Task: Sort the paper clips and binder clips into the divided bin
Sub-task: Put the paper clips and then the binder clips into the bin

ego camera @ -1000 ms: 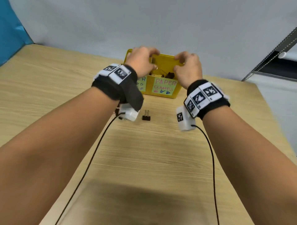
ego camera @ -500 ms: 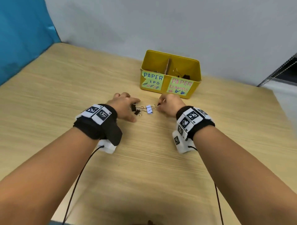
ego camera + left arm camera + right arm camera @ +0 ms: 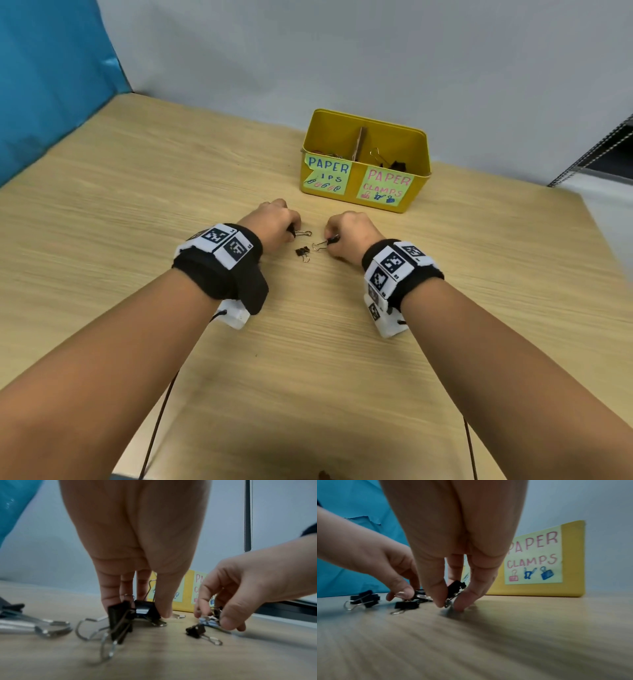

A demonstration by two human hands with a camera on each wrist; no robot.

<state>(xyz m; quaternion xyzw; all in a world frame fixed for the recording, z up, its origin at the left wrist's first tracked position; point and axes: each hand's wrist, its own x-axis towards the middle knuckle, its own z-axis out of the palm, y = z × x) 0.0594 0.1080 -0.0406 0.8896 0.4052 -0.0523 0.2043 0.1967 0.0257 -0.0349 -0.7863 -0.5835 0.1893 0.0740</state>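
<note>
The yellow divided bin (image 3: 416, 202) stands at the table's far side, labelled for paper clips on its left half and paper clamps on its right (image 3: 533, 557); both halves hold clips. In front of it my left hand (image 3: 293, 231) pinches a black binder clip (image 3: 303, 234) on the table, thumb and fingers on its body (image 3: 145, 609). My right hand (image 3: 330, 241) pinches another black binder clip (image 3: 455, 587) by its wire handle and tilts it up. A small loose binder clip (image 3: 302, 252) lies between the two hands.
More loose black binder clips lie by my left hand (image 3: 120, 620) (image 3: 364, 599). The wooden table (image 3: 308, 377) reaches to a grey wall, with a blue sheet (image 3: 51, 85) at the left. Cables hang from both wrist cameras.
Both hands have left the bin and come down to the clips on the table. Each now pinches a binder clip.
</note>
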